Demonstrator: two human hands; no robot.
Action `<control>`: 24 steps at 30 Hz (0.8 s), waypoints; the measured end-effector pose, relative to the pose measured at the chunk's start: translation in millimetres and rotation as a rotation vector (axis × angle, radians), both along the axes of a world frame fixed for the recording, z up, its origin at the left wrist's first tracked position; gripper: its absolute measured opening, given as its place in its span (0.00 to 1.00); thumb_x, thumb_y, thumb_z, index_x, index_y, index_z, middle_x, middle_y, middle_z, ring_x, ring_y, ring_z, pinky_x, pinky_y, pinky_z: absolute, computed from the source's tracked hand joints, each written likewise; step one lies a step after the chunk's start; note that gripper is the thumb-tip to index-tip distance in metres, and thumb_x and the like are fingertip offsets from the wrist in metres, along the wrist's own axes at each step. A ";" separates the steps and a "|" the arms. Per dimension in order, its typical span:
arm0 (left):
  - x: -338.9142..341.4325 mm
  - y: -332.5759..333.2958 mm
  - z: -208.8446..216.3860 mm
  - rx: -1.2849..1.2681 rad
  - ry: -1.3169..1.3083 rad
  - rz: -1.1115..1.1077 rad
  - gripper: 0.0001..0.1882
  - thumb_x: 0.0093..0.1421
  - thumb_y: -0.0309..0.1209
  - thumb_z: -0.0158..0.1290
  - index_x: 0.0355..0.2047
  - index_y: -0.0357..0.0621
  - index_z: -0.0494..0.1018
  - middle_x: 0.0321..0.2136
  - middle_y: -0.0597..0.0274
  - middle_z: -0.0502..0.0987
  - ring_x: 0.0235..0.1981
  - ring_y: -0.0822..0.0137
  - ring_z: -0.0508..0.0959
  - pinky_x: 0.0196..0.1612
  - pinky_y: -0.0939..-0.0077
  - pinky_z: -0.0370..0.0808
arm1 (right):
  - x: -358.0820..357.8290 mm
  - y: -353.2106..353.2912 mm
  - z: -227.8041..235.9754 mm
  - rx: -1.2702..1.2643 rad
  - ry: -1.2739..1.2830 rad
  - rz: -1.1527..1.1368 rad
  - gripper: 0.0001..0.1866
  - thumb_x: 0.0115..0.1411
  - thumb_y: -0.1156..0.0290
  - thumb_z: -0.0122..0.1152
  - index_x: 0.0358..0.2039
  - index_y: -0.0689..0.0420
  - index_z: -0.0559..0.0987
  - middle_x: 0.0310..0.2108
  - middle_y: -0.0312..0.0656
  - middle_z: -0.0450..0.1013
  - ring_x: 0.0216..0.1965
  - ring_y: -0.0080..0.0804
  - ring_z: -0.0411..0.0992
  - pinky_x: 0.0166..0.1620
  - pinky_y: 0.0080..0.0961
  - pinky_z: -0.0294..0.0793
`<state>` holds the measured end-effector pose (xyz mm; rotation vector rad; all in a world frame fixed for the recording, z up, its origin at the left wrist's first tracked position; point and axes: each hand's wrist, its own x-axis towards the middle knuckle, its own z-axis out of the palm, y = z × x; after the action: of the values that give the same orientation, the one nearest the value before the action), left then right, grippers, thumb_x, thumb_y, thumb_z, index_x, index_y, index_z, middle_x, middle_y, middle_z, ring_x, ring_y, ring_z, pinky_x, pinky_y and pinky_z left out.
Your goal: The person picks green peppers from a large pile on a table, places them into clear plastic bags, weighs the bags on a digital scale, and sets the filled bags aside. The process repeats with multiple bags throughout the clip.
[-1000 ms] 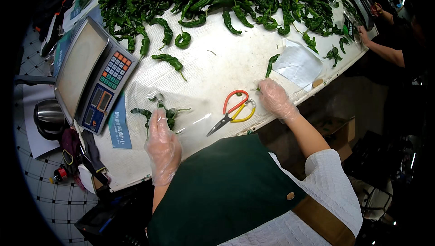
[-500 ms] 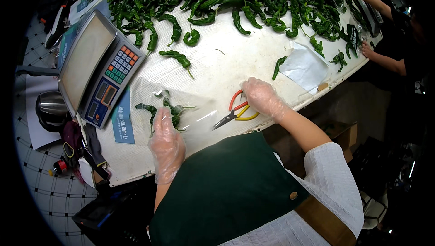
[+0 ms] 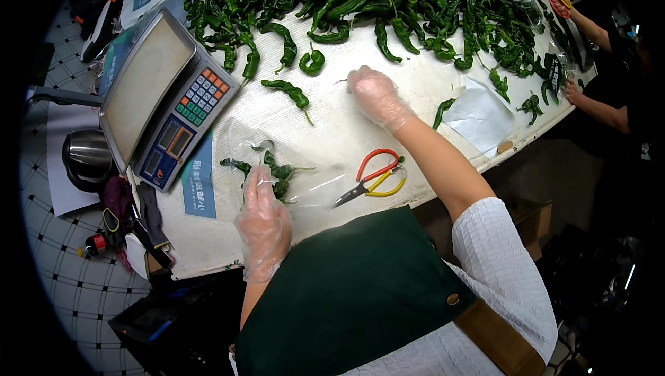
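Note:
My left hand (image 3: 264,222), in a clear plastic glove, lies with fingers stretched flat over several green peppers (image 3: 282,171). Around these peppers is a clear plastic bag (image 3: 320,183) spread on the table; whether the hand is inside it or on top I cannot tell. My right hand (image 3: 377,97), gloved too, reaches forward over the table with its fingers curled together. A thin bit of stem (image 3: 341,81) sticks out at its fingertips. Between the hands, nearer me, lie scissors (image 3: 369,180) with one red and one yellow handle, a small green bit at the handles.
A large heap of green peppers (image 3: 346,2) covers the table's far side, with a few loose ones before it. At left stands a scale (image 3: 166,99), beside a blue printed card (image 3: 199,182). White paper (image 3: 478,116) lies at right, near a co-worker's hands (image 3: 560,5).
My right hand has let go of the scissors and moved forward and left to the bit of stem. My left hand stays on the peppers. The whole view has shifted slightly.

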<state>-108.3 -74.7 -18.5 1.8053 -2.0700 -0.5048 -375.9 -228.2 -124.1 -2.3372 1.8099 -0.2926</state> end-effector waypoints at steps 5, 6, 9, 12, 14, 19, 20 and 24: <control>-3.5 2.2 -0.7 -0.014 -0.017 0.000 0.33 0.48 0.10 0.45 0.59 0.37 0.64 0.56 0.42 0.68 0.53 0.45 0.74 0.53 0.65 0.74 | 2.9 0.5 3.4 0.024 0.037 -0.044 0.05 0.50 0.75 0.58 0.29 0.61 0.79 0.32 0.54 0.75 0.35 0.49 0.76 0.40 0.37 0.78; -4.0 2.8 0.2 -0.008 -0.013 0.004 0.33 0.48 0.10 0.45 0.58 0.37 0.65 0.56 0.42 0.68 0.53 0.45 0.74 0.53 0.65 0.74 | -10.2 6.9 4.5 0.052 -0.054 -0.091 0.06 0.51 0.74 0.58 0.29 0.62 0.79 0.32 0.55 0.75 0.35 0.51 0.76 0.41 0.38 0.77; -0.5 2.0 -5.4 -0.014 0.005 -0.003 0.33 0.48 0.09 0.45 0.58 0.36 0.65 0.56 0.42 0.68 0.53 0.45 0.73 0.53 0.65 0.73 | -42.3 49.0 43.2 0.258 -0.395 -0.269 0.11 0.53 0.69 0.58 0.30 0.65 0.76 0.31 0.58 0.75 0.36 0.56 0.73 0.43 0.42 0.73; -2.5 0.9 -7.5 -0.020 -0.002 -0.022 0.33 0.48 0.09 0.45 0.58 0.36 0.65 0.56 0.41 0.69 0.54 0.45 0.73 0.54 0.65 0.73 | -78.3 105.0 51.8 0.435 -0.562 -0.272 0.10 0.54 0.69 0.59 0.32 0.64 0.76 0.32 0.57 0.75 0.37 0.56 0.73 0.43 0.41 0.72; -4.5 1.7 -6.1 -0.025 -0.015 -0.019 0.33 0.48 0.09 0.44 0.58 0.35 0.66 0.55 0.41 0.69 0.53 0.45 0.73 0.54 0.65 0.72 | -75.0 136.2 45.4 0.358 -0.607 -0.210 0.10 0.54 0.70 0.59 0.34 0.63 0.76 0.33 0.54 0.74 0.37 0.50 0.73 0.43 0.37 0.72; -8.3 -3.7 -5.6 -0.077 -0.083 -0.099 0.31 0.48 0.12 0.46 0.57 0.34 0.66 0.56 0.41 0.68 0.45 0.43 0.77 0.44 0.60 0.77 | -46.7 162.0 37.3 0.316 -0.454 -0.218 0.12 0.53 0.68 0.63 0.34 0.63 0.77 0.32 0.53 0.75 0.38 0.53 0.72 0.42 0.42 0.71; -7.0 -3.4 -7.4 -0.085 -0.100 -0.100 0.31 0.49 0.12 0.45 0.57 0.34 0.66 0.56 0.41 0.68 0.46 0.42 0.77 0.45 0.60 0.77 | -46.0 163.9 31.6 0.301 -0.449 -0.214 0.12 0.54 0.67 0.63 0.34 0.63 0.77 0.32 0.53 0.75 0.38 0.53 0.72 0.42 0.43 0.71; -3.8 -3.1 -14.5 -0.102 -0.109 -0.115 0.30 0.49 0.12 0.44 0.57 0.34 0.66 0.55 0.40 0.68 0.49 0.41 0.74 0.48 0.58 0.75 | -57.9 170.2 42.1 0.388 -0.806 -0.560 0.11 0.58 0.67 0.61 0.31 0.63 0.75 0.26 0.47 0.73 0.27 0.38 0.72 0.34 0.37 0.72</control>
<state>-112.1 -77.8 -33.0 1.6983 -2.2392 -0.3305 -433.8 -58.0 -82.0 -1.1537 1.7980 -0.7418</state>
